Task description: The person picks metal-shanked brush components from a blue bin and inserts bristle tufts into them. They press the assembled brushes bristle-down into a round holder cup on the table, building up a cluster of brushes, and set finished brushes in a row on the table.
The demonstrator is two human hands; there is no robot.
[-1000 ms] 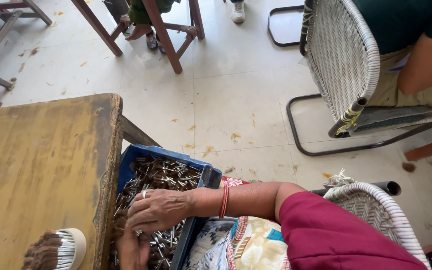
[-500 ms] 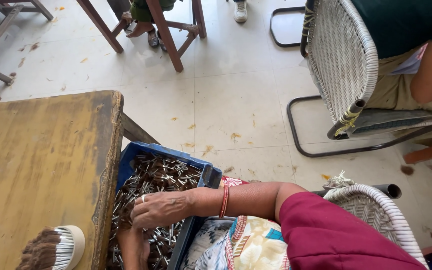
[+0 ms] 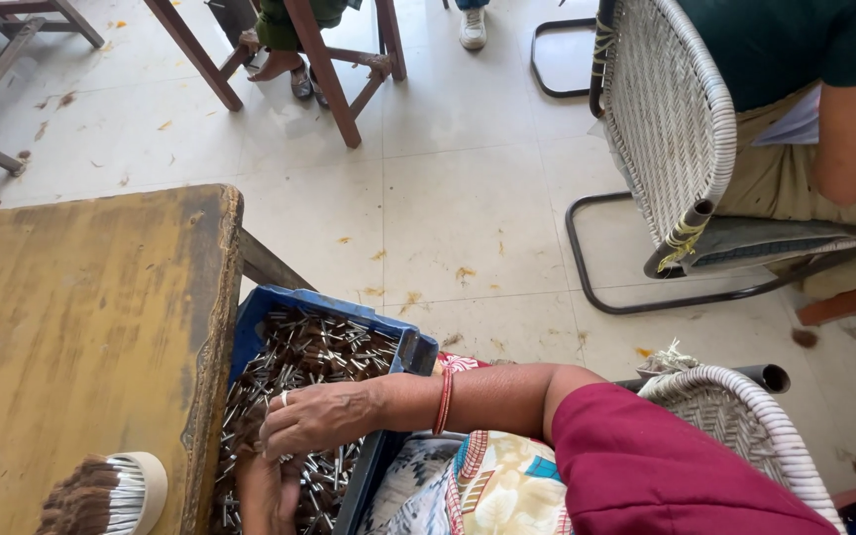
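Our right hand [image 3: 324, 421] lies palm down, fingers loosely curled, over the metal pieces [image 3: 314, 357] in the blue crate [image 3: 329, 302] beside the wooden table [image 3: 71, 327]; our left hand [image 3: 267, 495] sits below it, its grip hidden from us.

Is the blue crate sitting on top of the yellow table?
No, the blue crate of small metal pieces rests beside the yellow table, below its edge.

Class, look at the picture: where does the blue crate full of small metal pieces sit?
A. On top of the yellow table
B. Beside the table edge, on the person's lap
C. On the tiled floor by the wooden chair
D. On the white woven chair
B: the blue crate sits against the edge of the yellow table, on the person's lap, with the right hand resting over the metal pieces.
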